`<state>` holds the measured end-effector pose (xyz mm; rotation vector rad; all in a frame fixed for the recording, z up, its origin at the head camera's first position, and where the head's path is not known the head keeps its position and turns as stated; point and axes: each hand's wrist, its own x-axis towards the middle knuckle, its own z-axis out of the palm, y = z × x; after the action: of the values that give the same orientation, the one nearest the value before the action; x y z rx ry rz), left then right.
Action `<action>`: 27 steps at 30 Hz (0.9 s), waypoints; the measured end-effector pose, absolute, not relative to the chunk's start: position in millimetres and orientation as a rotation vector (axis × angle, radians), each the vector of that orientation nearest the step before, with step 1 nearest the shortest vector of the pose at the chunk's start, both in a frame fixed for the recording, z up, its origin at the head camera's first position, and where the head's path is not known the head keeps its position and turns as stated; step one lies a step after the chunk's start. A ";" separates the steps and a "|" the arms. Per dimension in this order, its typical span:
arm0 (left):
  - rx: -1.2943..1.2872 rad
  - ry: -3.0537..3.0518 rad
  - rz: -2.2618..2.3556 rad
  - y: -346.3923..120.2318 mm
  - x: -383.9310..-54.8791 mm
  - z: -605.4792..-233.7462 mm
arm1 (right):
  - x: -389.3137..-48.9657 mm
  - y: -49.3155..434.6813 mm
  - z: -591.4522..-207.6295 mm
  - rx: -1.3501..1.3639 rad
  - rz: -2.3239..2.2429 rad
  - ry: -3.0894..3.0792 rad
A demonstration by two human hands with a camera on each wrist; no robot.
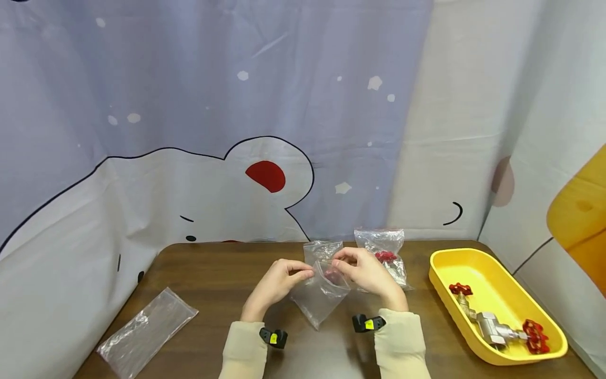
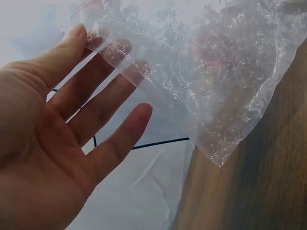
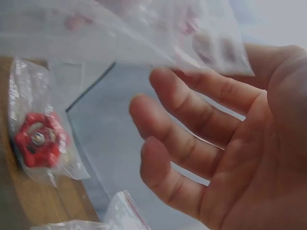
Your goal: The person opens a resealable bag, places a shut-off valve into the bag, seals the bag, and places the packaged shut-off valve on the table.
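Between my two hands hangs a clear plastic zip bag, its mouth spread and one lower corner pointing down. My left hand pinches its left edge between thumb and index finger; the other fingers are extended in the left wrist view. With thumb and fingertips my right hand pinches the right side of the mouth. Something red shows blurred through the film. Behind it on the table lies another clear bag, partly hidden. A bagged valve with a red handwheel appears in the right wrist view.
Beyond my right hand lies a bagged red-handled valve. At right a yellow tray holds a metal valve with red handwheels. A flat clear bag lies at the left of the brown table, before a patterned curtain.
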<state>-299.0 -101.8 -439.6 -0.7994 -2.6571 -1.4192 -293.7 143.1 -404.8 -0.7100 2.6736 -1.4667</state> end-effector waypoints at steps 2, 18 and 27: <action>-0.791 -2.647 -1.421 -102.9 -298.7 -439.3 | -293.1 149.1 -403.9 -0.678 -1.509 2.640; -0.788 -2.647 -1.432 -103.9 -297.3 -438.3 | -300.6 256.5 -360.1 -0.508 -1.215 2.803; -0.783 -2.671 -1.437 -101.3 -298.0 -438.3 | -302.8 324.0 -361.3 -0.343 -1.001 2.769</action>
<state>-298.0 -101.3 -438.3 -0.7833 -2.6709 -1.4365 -302.8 324.0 -361.3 -0.3427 2.7685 -1.0007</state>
